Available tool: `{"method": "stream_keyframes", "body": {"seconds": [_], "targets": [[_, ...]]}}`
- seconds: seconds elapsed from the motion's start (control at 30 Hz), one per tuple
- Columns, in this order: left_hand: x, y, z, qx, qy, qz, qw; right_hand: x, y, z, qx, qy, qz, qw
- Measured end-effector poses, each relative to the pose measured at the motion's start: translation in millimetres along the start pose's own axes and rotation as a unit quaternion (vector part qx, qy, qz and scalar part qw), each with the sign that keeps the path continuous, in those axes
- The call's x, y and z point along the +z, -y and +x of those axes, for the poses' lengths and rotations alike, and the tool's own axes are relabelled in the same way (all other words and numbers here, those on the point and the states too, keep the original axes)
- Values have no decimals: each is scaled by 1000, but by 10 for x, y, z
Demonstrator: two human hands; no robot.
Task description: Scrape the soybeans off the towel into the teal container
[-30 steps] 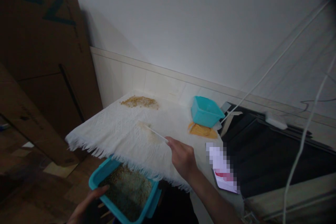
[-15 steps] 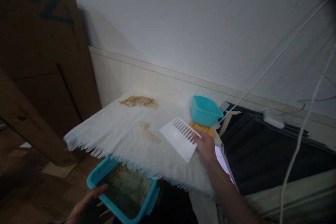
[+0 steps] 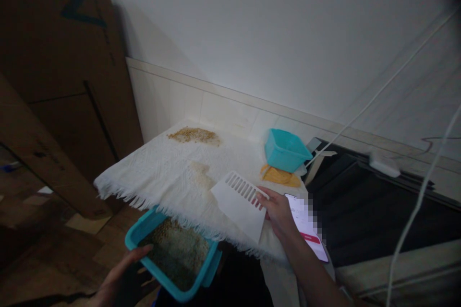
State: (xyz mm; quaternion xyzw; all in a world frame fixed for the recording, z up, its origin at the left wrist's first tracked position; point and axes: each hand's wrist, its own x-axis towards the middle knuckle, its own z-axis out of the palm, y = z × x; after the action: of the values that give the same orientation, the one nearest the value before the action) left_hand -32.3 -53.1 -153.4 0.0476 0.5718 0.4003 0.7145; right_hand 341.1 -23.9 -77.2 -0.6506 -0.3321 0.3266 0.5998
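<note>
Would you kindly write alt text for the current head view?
The right hand holds a white slotted scraper over a fringed white cloth scattered with grain, while the left hand holds a turquoise basin of grain below the fringe.

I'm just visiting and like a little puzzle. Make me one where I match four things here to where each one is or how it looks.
Things
1. White slotted plate
2. Larger turquoise tub
3. Smaller turquoise tub
4. Phone

Places and states
A. Near the wall, next to the yellow cloth-like item
B. Lying with its screen lit, beside the right forearm
C. Held in the right hand
D. Held by the left hand, at the front edge of the fringed white cloth

Right pairs: 1-C, 2-D, 3-A, 4-B
</note>
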Motion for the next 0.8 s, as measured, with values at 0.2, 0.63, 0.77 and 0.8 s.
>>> {"method": "stream_keyframes", "body": {"seconds": [0.2, 0.63, 0.77, 0.8], "targets": [[-14, 25, -52, 37, 29, 2, 999, -16, 43, -98, 28, 72, 42, 996], [96, 15, -187, 39, 13, 16, 999, 158, 105, -211, 37, 113, 41, 992], [92, 62, -152, 13, 9, 6, 1000, 258, 133, -416, 49, 161, 42, 985], [91, 69, -149, 7, 14, 3, 1000, 268, 147, -448, 51, 172, 39, 983]]}}
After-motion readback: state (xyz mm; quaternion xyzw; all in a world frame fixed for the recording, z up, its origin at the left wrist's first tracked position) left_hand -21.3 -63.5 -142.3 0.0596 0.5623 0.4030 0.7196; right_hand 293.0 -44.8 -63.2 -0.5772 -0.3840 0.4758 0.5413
